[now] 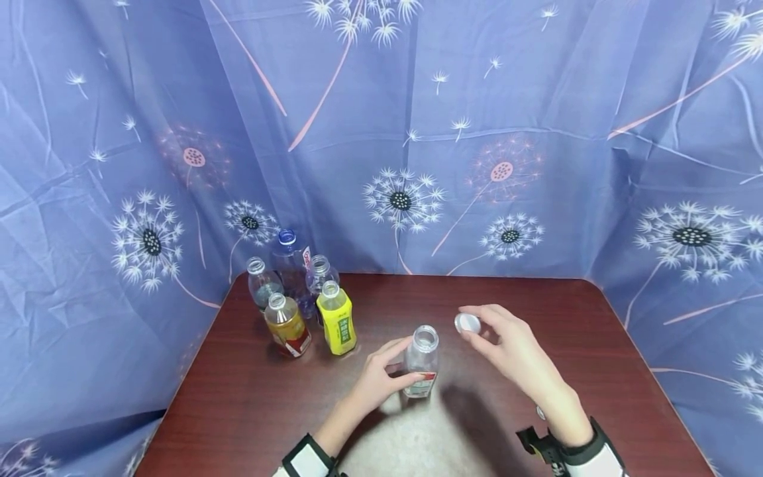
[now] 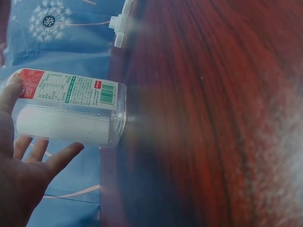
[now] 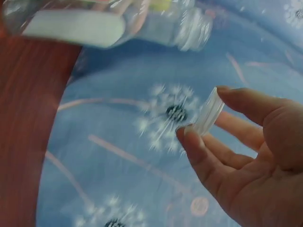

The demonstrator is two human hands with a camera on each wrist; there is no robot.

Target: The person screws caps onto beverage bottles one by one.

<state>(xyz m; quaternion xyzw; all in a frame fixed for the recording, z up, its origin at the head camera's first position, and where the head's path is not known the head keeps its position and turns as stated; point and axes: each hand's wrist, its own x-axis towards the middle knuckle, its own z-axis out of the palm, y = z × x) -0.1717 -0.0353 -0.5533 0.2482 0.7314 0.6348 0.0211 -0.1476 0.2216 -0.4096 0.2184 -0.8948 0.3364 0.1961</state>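
A clear, wide-mouthed plastic bottle (image 1: 422, 358) stands upright and uncapped on the table. My left hand (image 1: 380, 374) grips it from the left, thumb on one side and fingers on the other. In the left wrist view its label (image 2: 71, 87) shows red, white and green print with a barcode. To the right of the bottle's mouth, my right hand (image 1: 507, 338) pinches a whitish round cap (image 1: 467, 323) between thumb and fingertips. The right wrist view shows this cap (image 3: 209, 113) edge-on, apart from the bottle's threaded neck (image 3: 195, 30).
At the table's back left stand several uncapped bottles, among them a yellow bottle (image 1: 337, 319), a bottle with a brown-and-red label (image 1: 289, 328) and a tall blue-rimmed one (image 1: 289, 265). A small whitish round thing (image 1: 540, 412) lies by my right wrist. A dandelion-print curtain (image 1: 453, 86) hangs behind the table.
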